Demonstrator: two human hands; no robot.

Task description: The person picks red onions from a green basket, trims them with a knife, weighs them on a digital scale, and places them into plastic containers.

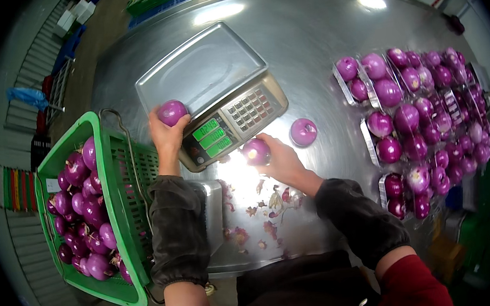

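Observation:
My left hand (167, 136) grips a peeled red onion (172, 112) at the near left corner of the steel pan of a digital scale (201, 68). Another red onion (256, 152) is in my right hand (279, 160), just below the scale's keypad (249, 110). The scale's green display (210, 136) is lit, and its pan holds nothing. One loose red onion (303, 132) lies on the steel table to the right of the scale. Onion skins and dry scraps (270, 203) are scattered on the table below my right hand.
A green plastic basket (106, 210) full of red onions (93, 207) stands at the left, its wire handle (133, 163) beside my left forearm. Many clear trays of red onions (412, 119) are lined up at the right. Beside my left sleeve is a metal container (214, 213).

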